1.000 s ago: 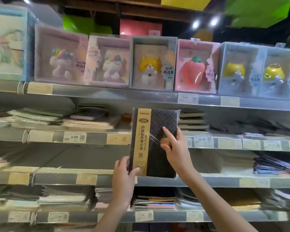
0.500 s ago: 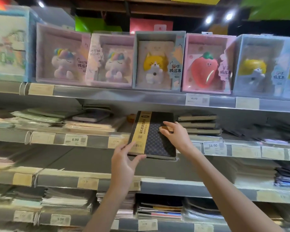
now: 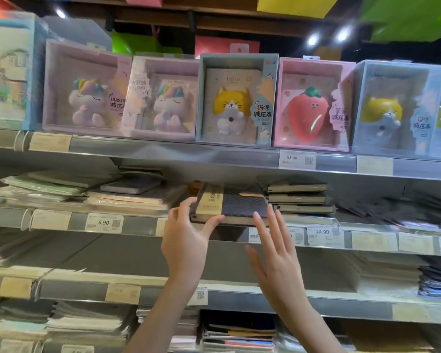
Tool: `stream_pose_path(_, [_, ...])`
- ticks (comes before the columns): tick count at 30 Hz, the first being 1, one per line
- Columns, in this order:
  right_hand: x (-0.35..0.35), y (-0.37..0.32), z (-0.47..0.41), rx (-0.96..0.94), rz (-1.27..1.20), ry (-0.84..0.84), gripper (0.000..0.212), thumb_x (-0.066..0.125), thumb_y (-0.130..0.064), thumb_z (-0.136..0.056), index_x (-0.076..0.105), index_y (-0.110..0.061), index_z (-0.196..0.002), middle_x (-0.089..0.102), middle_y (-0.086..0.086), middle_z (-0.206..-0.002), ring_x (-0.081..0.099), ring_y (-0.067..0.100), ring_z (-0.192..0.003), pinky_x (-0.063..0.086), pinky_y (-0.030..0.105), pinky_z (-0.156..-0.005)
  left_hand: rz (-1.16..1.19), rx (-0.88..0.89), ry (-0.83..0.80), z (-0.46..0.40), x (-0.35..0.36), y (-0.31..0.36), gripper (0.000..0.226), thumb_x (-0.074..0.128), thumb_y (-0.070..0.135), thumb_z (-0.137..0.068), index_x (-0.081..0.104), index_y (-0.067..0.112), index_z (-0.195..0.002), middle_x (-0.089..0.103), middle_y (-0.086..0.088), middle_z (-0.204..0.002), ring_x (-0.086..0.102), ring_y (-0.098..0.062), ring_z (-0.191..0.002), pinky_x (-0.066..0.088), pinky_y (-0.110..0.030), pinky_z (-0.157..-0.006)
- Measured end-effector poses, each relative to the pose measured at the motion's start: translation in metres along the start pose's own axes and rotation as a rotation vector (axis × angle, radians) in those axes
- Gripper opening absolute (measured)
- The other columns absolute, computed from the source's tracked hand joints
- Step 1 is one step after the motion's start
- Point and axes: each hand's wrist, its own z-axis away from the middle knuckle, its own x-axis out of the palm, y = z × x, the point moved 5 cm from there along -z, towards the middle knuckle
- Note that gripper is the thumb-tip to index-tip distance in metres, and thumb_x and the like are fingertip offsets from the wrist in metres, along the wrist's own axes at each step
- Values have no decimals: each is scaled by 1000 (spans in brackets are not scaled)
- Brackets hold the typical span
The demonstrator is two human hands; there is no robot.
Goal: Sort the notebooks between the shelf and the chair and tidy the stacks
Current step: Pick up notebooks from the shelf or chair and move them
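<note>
Running across the view, grey metal shelves [image 3: 239,159] carry price tags along their front rails, with boxed toy notebooks [image 3: 233,98] on the upper tier. On the tier below, the dark notebook [image 3: 236,206] lies flat, its near edge at the shelf lip, a stack of dark notebooks [image 3: 298,197] just right of it. The left hand [image 3: 186,240] pinches its left corner, thumb under the edge. The right hand [image 3: 275,253] has spread fingers, seemingly touching the right corner. Little headroom shows above the notebook.
</note>
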Motion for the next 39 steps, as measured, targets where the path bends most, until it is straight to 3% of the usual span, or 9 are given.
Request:
stream_pose_path(5, [27, 15, -23, -14, 231, -57, 50, 19, -40, -100, 24, -22, -147, 12, 4, -156, 7, 34, -143, 13, 48, -113, -13, -90, -55, -26, 21, 3, 59, 64, 58, -74, 50, 26, -122, 55, 3, -117, 54, -12, -90, 38, -24, -65])
stream_pose_path(7, [45, 27, -31, -1, 303, -93, 52, 25, -42, -98, 25, -24, -146, 9, 1, -157, 8, 32, -143, 14, 53, -112, -48, -86, -109, -33, 35, -2, 51, 58, 54, -82, 50, 27, -123, 53, 1, -122, 54, -12, -90, 41, -26, -68])
stream_pose_path(9, [65, 41, -32, 23, 358, -146, 57, 28, -48, -94, 25, -25, -147, 7, 1, -157, 7, 31, -143, 15, 56, -111, -168, -29, -158, -39, 53, -7, 50, 50, 50, -89, 48, 22, -130, 52, -4, -129, 56, -19, -106, 46, -30, -83])
stream_pose_path(11, [81, 54, -34, 60, 378, -192, 60, 23, -54, -94, 23, -25, -147, 8, 1, -157, 6, 30, -144, 14, 57, -110, -340, 35, -224, -46, 70, -9, 49, 41, 46, -95, 45, 15, -133, 53, -8, -129, 50, -23, -118, 36, -36, -103])
stream_pose_path(14, [91, 62, -39, 111, 380, -228, 59, 22, -57, -93, 31, -26, -143, 30, 2, -150, 18, 27, -141, 18, 56, -106, -443, 31, -305, -56, 86, -13, 43, 35, 40, -98, 48, 12, -128, 55, -9, -126, 47, -24, -122, 21, -42, -112])
stream_pose_path(19, [92, 61, -42, 131, 373, -237, 59, 24, -57, -92, 42, -25, -138, 44, 3, -143, 36, 29, -134, 18, 52, -105, -518, 12, -332, -61, 91, -17, 44, 35, 41, -98, 50, 13, -127, 56, -9, -128, 47, -23, -123, 23, -43, -113])
stream_pose_path(28, [86, 58, -44, 182, 335, -355, 60, 17, -58, -94, 42, -26, -138, 46, 3, -142, 38, 29, -133, 20, 50, -102, -538, 70, -334, -54, 89, -21, 46, 32, 40, -99, 36, 17, -139, 49, -11, -133, 43, -26, -126, 24, -41, -112])
stream_pose_path(31, [83, 56, -44, 204, 328, -400, 63, 10, -59, -94, 40, -27, -139, 45, 2, -143, 38, 28, -133, 31, 52, -102, -524, 111, -299, -44, 85, -21, 48, 32, 39, -98, 33, 16, -140, 46, -11, -136, 40, -27, -128, 26, -40, -112])
stream_pose_path(39, [75, 53, -39, 143, 375, -476, 59, 18, -53, -94, 45, -22, -137, 49, 6, -139, 42, 31, -131, 37, 56, -100, -516, 149, -323, -24, 67, -17, 50, 32, 38, -99, 25, 20, -145, 31, -9, -149, 21, -28, -141, 16, -40, -116])
